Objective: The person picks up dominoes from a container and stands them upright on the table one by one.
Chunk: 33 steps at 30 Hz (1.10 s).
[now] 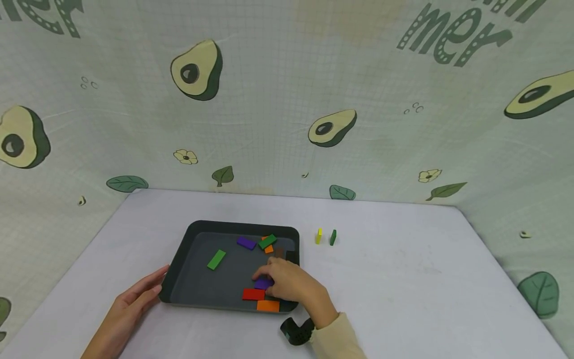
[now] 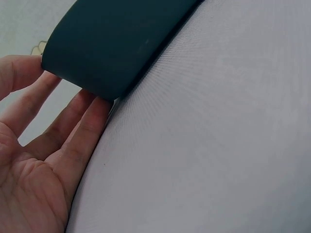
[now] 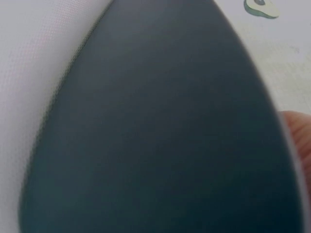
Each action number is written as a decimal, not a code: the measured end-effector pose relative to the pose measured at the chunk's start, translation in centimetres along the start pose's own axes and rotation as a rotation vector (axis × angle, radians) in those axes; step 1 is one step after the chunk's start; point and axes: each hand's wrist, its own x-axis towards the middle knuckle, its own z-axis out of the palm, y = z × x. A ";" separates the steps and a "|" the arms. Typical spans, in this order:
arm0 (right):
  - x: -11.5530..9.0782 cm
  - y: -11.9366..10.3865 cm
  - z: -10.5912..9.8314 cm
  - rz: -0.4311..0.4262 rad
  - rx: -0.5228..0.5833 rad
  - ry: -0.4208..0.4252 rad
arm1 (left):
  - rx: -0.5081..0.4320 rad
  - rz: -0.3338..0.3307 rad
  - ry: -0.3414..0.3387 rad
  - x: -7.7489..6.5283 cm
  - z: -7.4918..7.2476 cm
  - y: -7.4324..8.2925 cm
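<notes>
A dark grey tray (image 1: 188,264) lies on the white table with coloured blocks in it. My left hand (image 1: 130,304) rests at its left side, fingers nearly straight and fingertips against the outer wall (image 2: 107,48). Over the tray's right part, my right hand (image 1: 289,279) reaches in with bent fingers. Thumb and index finger stand at opposite sides of a purple block (image 1: 263,283), pinching it. Just below lie a red block (image 1: 253,294) and an orange block (image 1: 268,305). In the right wrist view the tray wall (image 3: 160,121) hides the blocks; part of a finger (image 3: 299,136) shows.
Farther back in the tray are another purple block (image 1: 246,243), a dark green block (image 1: 267,242) on orange, and brown and black pieces. A light green block (image 1: 216,260) lies left. Yellow (image 1: 319,236) and green (image 1: 333,237) blocks stand outside. A black bent object (image 1: 296,331) is beside the right sleeve.
</notes>
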 end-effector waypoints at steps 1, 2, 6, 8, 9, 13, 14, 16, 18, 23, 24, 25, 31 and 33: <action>0.0 0.0 0.0 0.001 -0.001 0.002 | 0.000 -0.002 0.001 0.0 0.0 0.0; -0.1 0.0 0.0 0.000 -0.005 0.003 | -0.001 -0.005 0.003 0.0 0.0 0.0; -0.1 -0.1 0.1 0.007 -0.007 0.011 | 0.001 -0.011 0.007 -0.1 0.0 -0.1; -0.2 0.0 0.1 0.015 0.012 0.019 | -0.002 -0.011 0.008 -0.1 0.0 -0.1; -0.2 0.0 0.1 0.021 0.027 0.025 | -0.003 -0.010 0.008 -0.1 0.0 -0.1; -0.2 0.1 0.0 0.026 0.094 0.044 | -0.006 -0.011 0.011 -0.1 0.0 -0.2; -0.1 0.2 0.0 0.025 0.107 0.049 | -0.004 -0.011 0.012 -0.1 0.0 -0.2; -0.1 0.2 -0.1 0.020 0.133 0.063 | 0.000 -0.014 0.016 0.0 0.0 -0.2; 0.0 0.3 -0.2 0.015 0.155 0.078 | 0.002 -0.017 0.019 0.0 0.0 -0.1; 0.0 0.6 -0.3 0.004 0.202 0.112 | 0.005 -0.018 0.017 0.0 0.0 -0.2; 0.0 0.6 -0.4 -0.003 0.215 0.121 | 0.012 -0.018 0.017 0.0 0.0 -0.2; -0.1 0.7 -0.5 -0.009 0.232 0.130 | 0.017 -0.020 0.018 0.0 0.0 -0.2; -0.3 1.5 -1.1 -0.050 0.314 0.210 | 0.049 -0.041 0.023 0.1 -0.1 -0.1; -0.4 1.8 -1.3 -0.057 0.338 0.238 | 0.050 -0.040 0.023 0.1 0.0 -0.1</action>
